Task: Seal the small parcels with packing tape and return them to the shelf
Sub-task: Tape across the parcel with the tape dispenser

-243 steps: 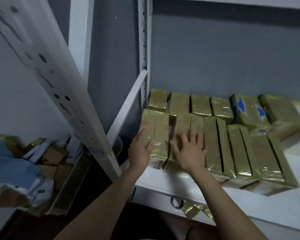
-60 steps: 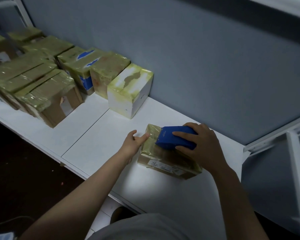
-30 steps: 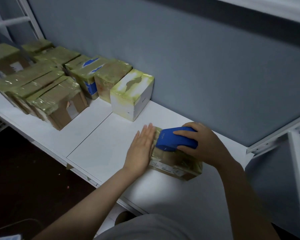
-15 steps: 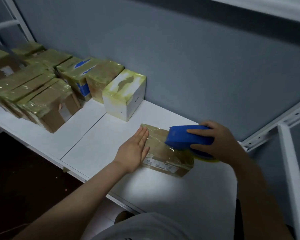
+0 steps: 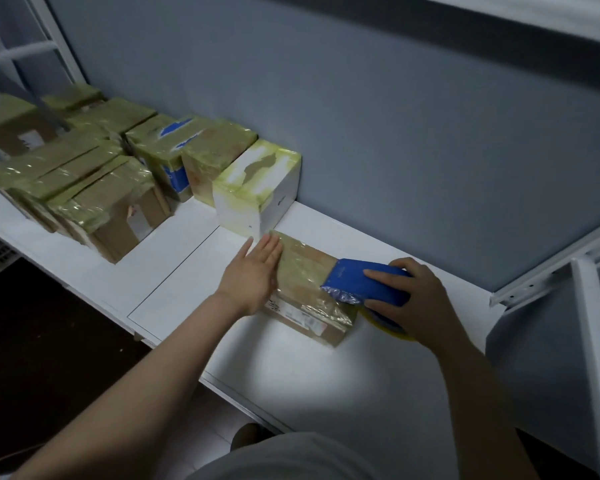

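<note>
Fingers (image 5: 270,249) of the left hand (image 5: 253,277) lie straight, pinning the left end of the parcel (image 5: 303,277) to the shelf (image 5: 291,375). Its long axis runs rightward to the right hand (image 5: 418,296), curled round the tape dispenser (image 5: 359,280) at that end.

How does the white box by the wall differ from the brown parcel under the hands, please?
The white box is white and taller; the brown parcel is brown and lies flat. The white box stands in the row by the wall; the brown parcel lies under the left hand, the right hand holding a blue tape dispenser at its end. Both carry yellowish tape.
</note>
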